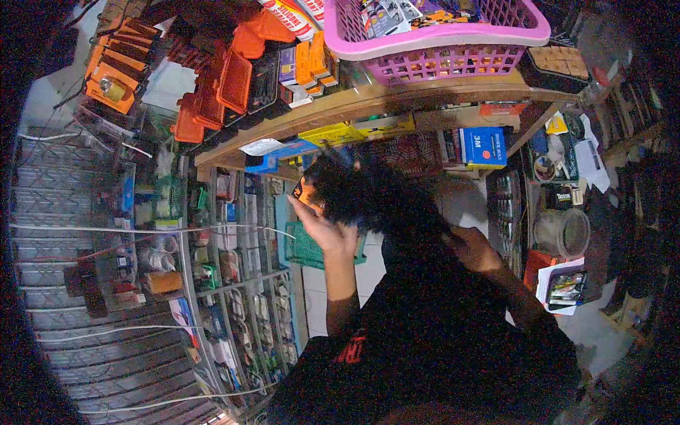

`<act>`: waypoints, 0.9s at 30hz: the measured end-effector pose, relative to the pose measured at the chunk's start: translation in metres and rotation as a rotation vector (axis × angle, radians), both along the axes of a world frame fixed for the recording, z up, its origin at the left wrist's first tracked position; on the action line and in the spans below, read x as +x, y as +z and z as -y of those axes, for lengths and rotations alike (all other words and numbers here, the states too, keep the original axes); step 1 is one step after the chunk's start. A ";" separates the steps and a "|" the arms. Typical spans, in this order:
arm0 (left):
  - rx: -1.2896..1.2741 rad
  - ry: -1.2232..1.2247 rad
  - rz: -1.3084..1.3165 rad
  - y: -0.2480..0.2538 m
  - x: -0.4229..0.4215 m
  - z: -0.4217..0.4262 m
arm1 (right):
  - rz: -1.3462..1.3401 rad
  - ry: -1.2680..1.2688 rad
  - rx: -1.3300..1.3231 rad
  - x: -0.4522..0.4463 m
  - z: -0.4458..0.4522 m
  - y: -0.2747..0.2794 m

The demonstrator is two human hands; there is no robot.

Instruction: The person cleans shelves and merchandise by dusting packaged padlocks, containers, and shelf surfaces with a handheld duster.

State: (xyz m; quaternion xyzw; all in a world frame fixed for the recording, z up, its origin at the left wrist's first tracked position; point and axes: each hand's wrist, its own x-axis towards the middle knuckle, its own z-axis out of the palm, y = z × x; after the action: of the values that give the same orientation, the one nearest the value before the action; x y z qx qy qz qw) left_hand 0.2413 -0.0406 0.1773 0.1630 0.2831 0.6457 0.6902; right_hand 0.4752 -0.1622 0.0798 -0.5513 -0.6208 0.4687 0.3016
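My left hand (331,232) is raised in front of my chest, fingers bent around a small orange-and-black packet (307,193). A dark, fluffy, hair-like mass (354,185) covers part of the packet and the fingertips. On the other side, my right hand (473,249) is in shadow beside the dark mass and my black shirt. Its fingers are partly hidden, so whether it holds anything does not show. Below my left hand is a green plastic basket (322,248) on the white tiled floor.
A pink basket (439,34) of packaged goods stands on a wooden-edged shelf, beside orange-lidded boxes (234,81). Underneath sits a blue 3M box (484,146). Glass display shelves (244,297) line the left; a clear tub (562,232) stands at right.
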 end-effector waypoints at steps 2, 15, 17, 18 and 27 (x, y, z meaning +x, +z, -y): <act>0.011 0.056 -0.088 -0.002 0.004 0.001 | 0.001 -0.002 -0.025 -0.003 0.000 0.002; 0.048 0.036 -0.034 -0.006 0.000 -0.003 | 0.032 0.071 -0.075 -0.006 -0.004 -0.003; -0.010 0.140 -0.162 0.006 0.007 0.002 | 0.007 0.074 -0.047 -0.006 -0.006 0.002; 0.387 -0.362 0.110 -0.019 -0.007 -0.007 | 0.024 0.091 -0.035 -0.005 -0.006 0.009; 0.087 -0.022 0.049 -0.007 -0.003 0.002 | 0.007 0.043 -0.053 -0.007 -0.005 0.007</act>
State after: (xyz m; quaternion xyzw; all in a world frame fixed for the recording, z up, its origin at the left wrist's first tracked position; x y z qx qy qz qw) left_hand 0.2381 -0.0425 0.1699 0.1801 0.2360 0.6538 0.6960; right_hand 0.4678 -0.1570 0.0873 -0.5473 -0.6208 0.4896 0.2744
